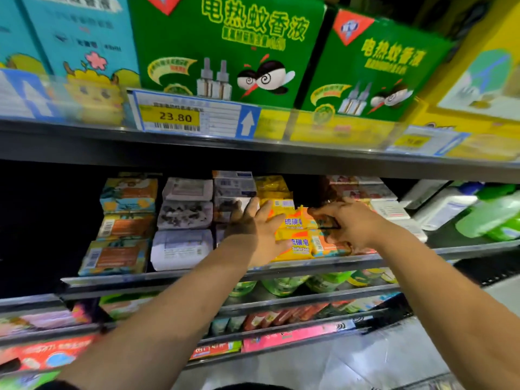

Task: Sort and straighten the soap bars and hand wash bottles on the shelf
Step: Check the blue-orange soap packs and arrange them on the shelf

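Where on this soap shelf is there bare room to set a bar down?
Bare shelf shows between the white boxes and green bottles. A dark gap opens above the sulfur soap bars. Left of them, the soap stacks stand packed tight.

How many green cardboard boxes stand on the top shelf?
2. One green cardboard box stands above the yellow price tag; the second green cardboard box is beside it on the right. More may be hidden behind them.

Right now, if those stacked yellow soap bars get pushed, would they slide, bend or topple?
The yellow soap bars look blocky and flat-sided, so probably stiff and unlikely to roll. Their glossy wrappers may slide easily. Stacked, the top one could shift.
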